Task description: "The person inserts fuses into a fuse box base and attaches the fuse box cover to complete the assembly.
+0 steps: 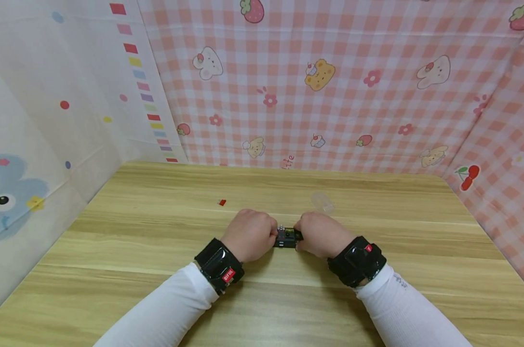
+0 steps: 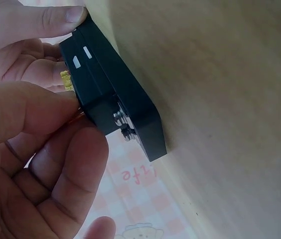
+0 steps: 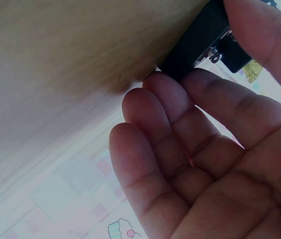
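Red and small, the loose piece [image 1: 222,202] lies farthest left on the wooden table [image 1: 270,308], near the left hand [image 1: 252,234] but untouched; a sweep of the knuckles could flick it away, and its size would make it easy to lose. The left hand itself pinches one end of a black block [image 1: 284,238] between thumb and bent fingers, and if it bears down unevenly there, the fingertips may slide or knock the metal terminals [image 2: 118,118] that stick out bare on the block's far side. The right hand [image 1: 320,234] grasps the opposite end; should the two hands pull or twist against each other, the block could tip or jump out of one grip. Just beyond the right hand, a clear plastic piece [image 1: 324,203] is faint against the wood and might be nudged or overlooked. As for the hold, the left hand covers the block's left end, the yellow patch [image 1: 290,231] and the middle show between the hands, and the right hand wraps the right end, low over the table. Whether the block's underside touches the wood is hard to judge from these angles, so a slip could mean a short drop or merely a scrape.
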Action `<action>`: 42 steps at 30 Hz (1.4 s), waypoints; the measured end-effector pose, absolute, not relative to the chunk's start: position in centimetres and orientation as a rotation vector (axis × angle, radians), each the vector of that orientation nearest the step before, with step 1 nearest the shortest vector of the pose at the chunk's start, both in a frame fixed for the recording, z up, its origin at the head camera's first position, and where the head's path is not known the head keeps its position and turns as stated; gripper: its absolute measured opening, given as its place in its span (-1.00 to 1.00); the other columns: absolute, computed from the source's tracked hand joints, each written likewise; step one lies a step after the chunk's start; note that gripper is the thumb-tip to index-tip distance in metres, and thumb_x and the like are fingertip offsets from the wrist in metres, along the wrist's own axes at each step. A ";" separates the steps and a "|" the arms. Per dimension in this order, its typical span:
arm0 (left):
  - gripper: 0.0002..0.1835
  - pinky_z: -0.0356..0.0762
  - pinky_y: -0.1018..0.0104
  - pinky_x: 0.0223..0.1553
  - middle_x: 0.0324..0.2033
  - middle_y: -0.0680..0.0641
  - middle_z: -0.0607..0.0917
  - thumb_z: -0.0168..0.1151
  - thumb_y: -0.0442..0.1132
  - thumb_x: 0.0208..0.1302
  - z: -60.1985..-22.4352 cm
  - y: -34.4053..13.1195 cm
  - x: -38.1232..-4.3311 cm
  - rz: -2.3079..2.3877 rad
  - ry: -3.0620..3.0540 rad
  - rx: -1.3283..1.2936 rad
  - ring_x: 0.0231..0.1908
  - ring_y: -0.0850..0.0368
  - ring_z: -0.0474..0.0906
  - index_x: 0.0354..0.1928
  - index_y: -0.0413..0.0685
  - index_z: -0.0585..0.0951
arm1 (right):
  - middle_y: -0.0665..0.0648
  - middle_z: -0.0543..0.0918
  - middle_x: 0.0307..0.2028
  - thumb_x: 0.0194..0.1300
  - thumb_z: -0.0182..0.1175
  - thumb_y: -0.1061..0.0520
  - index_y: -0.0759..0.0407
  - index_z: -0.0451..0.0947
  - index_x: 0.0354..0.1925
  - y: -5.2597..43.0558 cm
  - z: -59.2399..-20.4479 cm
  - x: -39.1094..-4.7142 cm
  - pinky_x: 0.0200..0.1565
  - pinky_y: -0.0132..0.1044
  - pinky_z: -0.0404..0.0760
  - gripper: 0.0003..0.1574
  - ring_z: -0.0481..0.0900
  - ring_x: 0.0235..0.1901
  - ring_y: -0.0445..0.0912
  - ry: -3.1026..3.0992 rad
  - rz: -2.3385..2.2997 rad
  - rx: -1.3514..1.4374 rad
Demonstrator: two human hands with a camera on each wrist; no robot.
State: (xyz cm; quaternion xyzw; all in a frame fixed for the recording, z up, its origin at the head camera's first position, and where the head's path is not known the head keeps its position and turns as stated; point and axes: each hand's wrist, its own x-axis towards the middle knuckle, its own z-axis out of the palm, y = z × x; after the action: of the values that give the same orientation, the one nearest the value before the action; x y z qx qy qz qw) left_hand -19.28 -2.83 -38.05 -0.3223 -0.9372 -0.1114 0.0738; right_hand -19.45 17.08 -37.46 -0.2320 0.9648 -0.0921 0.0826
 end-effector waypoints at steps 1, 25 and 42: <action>-0.78 0.52 0.20 -0.15 -0.66 0.24 0.60 0.37 -0.25 0.29 -38.1 -2.8 -19.3 -0.334 -2.814 -0.967 -0.59 0.27 0.44 -0.54 0.11 0.76 | -0.03 0.54 -0.53 0.13 0.56 0.20 0.09 0.65 -0.49 17.1 -37.5 -19.5 -0.35 -0.31 0.40 -0.77 0.41 -0.47 -0.13 2.881 -0.274 -0.694; -0.77 0.56 0.15 -0.05 -0.62 0.23 0.64 0.35 -0.26 0.34 -37.7 -2.7 -19.2 -0.368 -2.856 -0.965 -0.57 0.27 0.46 -0.51 0.11 0.78 | -0.02 0.54 -0.52 0.14 0.56 0.19 0.10 0.66 -0.47 17.1 -37.5 -19.5 -0.34 -0.30 0.42 -0.78 0.42 -0.46 -0.13 2.886 -0.257 -0.719; -0.88 0.61 0.20 -0.14 -0.43 0.18 0.78 0.44 -0.15 0.35 -37.8 -3.1 -19.5 -0.406 -2.925 -0.909 -0.43 0.26 0.60 -0.38 0.08 0.81 | -0.03 0.54 -0.52 0.15 0.57 0.15 0.10 0.66 -0.45 17.1 -37.6 -19.4 -0.33 -0.27 0.44 -0.78 0.42 -0.46 -0.13 2.895 -0.225 -0.721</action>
State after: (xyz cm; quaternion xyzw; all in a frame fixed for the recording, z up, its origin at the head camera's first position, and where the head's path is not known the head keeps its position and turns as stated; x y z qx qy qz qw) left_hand -19.50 -3.05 -37.78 -0.2941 -0.9463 -0.1315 0.0260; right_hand -19.42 17.07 -37.59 -0.2405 0.9649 -0.0750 0.0748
